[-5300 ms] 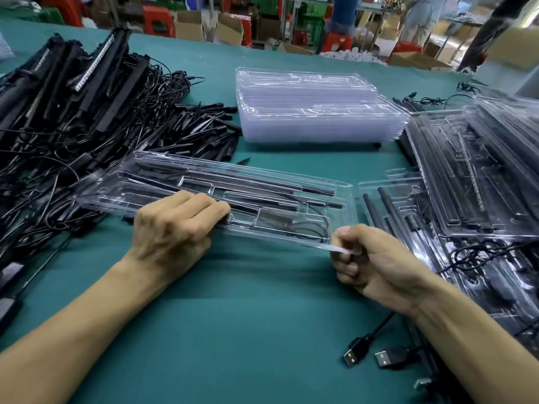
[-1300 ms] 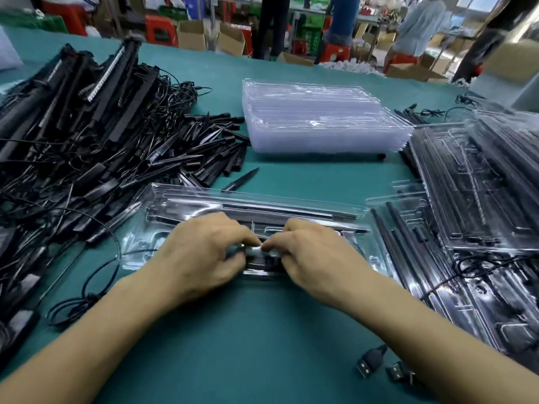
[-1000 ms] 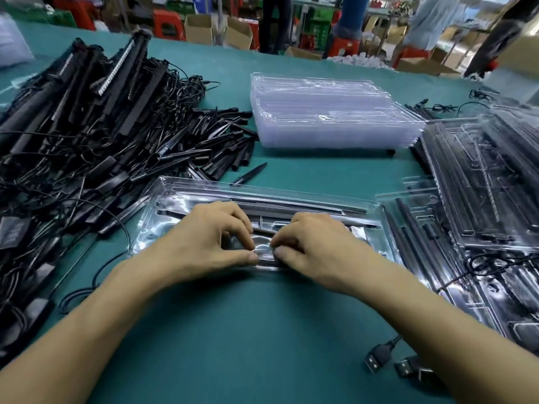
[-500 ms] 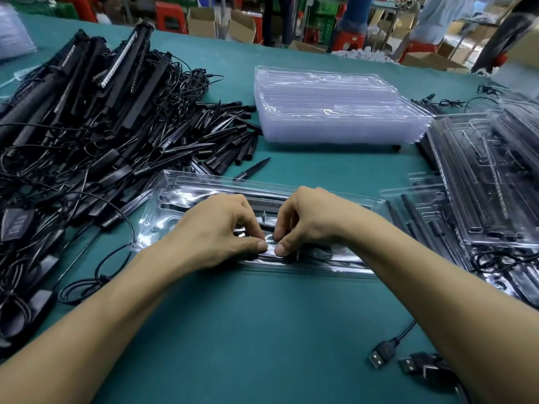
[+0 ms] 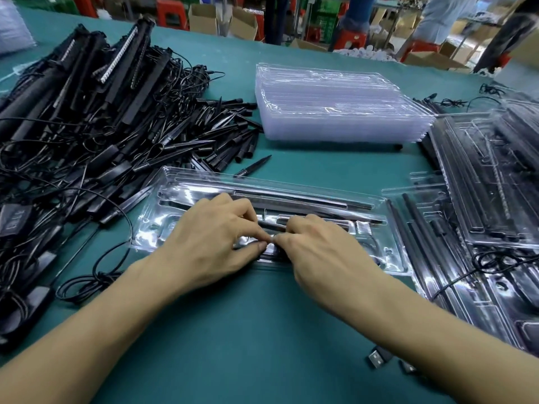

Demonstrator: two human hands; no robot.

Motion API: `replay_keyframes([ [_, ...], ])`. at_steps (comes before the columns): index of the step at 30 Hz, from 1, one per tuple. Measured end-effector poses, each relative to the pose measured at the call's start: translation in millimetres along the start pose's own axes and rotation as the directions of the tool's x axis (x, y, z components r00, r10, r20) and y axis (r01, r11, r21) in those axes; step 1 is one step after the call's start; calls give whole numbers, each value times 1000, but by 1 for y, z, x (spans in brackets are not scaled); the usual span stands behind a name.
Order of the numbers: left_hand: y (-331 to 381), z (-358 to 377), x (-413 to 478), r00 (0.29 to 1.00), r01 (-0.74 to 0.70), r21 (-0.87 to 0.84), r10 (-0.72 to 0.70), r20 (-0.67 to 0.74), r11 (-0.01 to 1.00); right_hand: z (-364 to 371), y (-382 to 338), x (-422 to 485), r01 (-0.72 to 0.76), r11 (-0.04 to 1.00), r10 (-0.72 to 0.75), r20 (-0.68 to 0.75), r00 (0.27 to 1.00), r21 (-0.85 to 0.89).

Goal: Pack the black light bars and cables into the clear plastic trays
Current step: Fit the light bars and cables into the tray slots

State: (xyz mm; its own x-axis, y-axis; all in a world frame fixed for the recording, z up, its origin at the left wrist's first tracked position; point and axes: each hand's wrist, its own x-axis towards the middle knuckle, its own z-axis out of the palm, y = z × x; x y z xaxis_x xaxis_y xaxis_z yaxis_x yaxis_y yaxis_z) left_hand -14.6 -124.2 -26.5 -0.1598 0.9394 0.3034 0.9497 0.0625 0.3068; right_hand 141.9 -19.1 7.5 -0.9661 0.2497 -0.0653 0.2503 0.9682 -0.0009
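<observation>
Pinching a small pale piece (image 5: 271, 239) between curled fingers (image 5: 254, 246) of left hand (image 5: 213, 240) and right hand (image 5: 323, 252), thumbs and forefingers meeting tip to tip over the near compartment of clear tray (image 5: 291, 185) at centre of desk (image 5: 248, 330); piece too small to identify. Lying in far channel, black light bar (image 5: 303, 201). Heaped at left, loose bars and cables (image 5: 87, 132); beyond, empty tray stack (image 5: 335, 106); at right, filled trays (image 5: 481, 182); near right edge, USB plug (image 5: 379, 357).

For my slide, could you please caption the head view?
Left hand and right hand pinch a small part inside the clear tray.
</observation>
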Motion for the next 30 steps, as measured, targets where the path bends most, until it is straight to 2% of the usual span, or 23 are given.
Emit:
replay_keyframes([
  [5, 5, 2, 0, 998, -49, 88, 53, -38, 995, -2, -5, 3, -31, 999, 31, 24, 999, 28],
  [10, 6, 3, 3, 999, -43, 128, 43, 4, 991, 1, -12, 6, -29, 999, 28, 65, 997, 21],
  [14, 5, 4, 2, 1000, -27, 148, 26, 9, 989, 3, 4, 8, -38, 992, 38, 1, 999, 118],
  [16, 6, 4, 3, 999, -33, 155, 35, -8, 987, -1, 17, 4, -37, 964, 33, 21, 999, 264],
  [19, 1, 1, 4, 1000, -23, 158, 21, 14, 987, -9, 48, -15, -135, 920, 179, -86, 980, 368],
  [21, -5, -3, 2, 1000, 4, 153, -9, 30, 988, -12, 77, -34, -284, 909, 343, -159, 926, 303],
  [23, -10, -7, 0, 999, 33, 136, -37, 25, 990, -12, 95, -51, -391, 905, 413, -121, 903, 171],
  [26, -10, -9, -2, 999, 31, 148, -36, 31, 988, -7, 97, -64, -374, 927, 375, -39, 926, 27],
  [30, -10, -9, -2, 999, -4, 166, -4, 47, 986, -4, 88, -70, -279, 958, 274, -74, 959, -68],
])
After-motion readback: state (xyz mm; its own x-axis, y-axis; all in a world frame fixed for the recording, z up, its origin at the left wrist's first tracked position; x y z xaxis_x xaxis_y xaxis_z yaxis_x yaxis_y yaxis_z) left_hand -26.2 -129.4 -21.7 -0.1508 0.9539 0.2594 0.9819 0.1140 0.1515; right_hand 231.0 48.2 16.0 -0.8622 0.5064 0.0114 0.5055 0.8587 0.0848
